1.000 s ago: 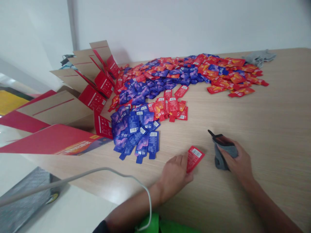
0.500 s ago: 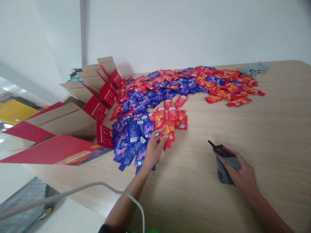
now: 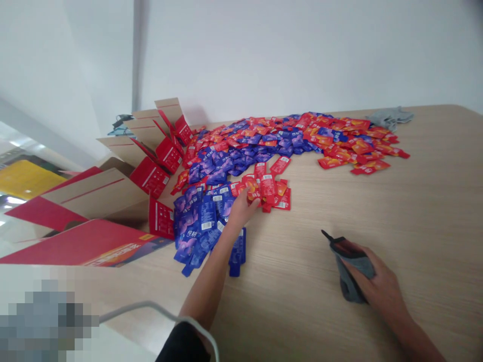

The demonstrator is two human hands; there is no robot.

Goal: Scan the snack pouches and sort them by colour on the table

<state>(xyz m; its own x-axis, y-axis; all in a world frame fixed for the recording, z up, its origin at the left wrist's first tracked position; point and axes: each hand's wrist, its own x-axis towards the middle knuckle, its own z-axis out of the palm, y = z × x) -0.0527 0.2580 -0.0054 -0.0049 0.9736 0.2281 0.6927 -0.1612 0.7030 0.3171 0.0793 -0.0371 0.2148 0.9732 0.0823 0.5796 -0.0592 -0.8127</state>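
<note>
My left hand (image 3: 241,207) reaches forward onto a small group of red sachets (image 3: 269,188), its fingers curled on one red sachet (image 3: 253,193) at the group's near left edge. Just to the left lies a stack of blue sachets (image 3: 199,221), partly under my forearm. My right hand (image 3: 379,287) rests on the wooden table (image 3: 377,201) at the lower right, closed around a dark handheld tool wrapped in grey cloth (image 3: 349,269); its black tip points up-left.
A long heap of mixed red and blue sachets (image 3: 287,138) runs along the back of the table. Open cardboard boxes with red flaps (image 3: 124,186) stand at the left. A grey cloth (image 3: 390,116) lies far right. A white cable (image 3: 151,306) crosses the near table edge.
My left hand lifted a red sachet from the table in front of me and carried it forward and left to the small red group. My right hand stayed on the wrapped tool.
</note>
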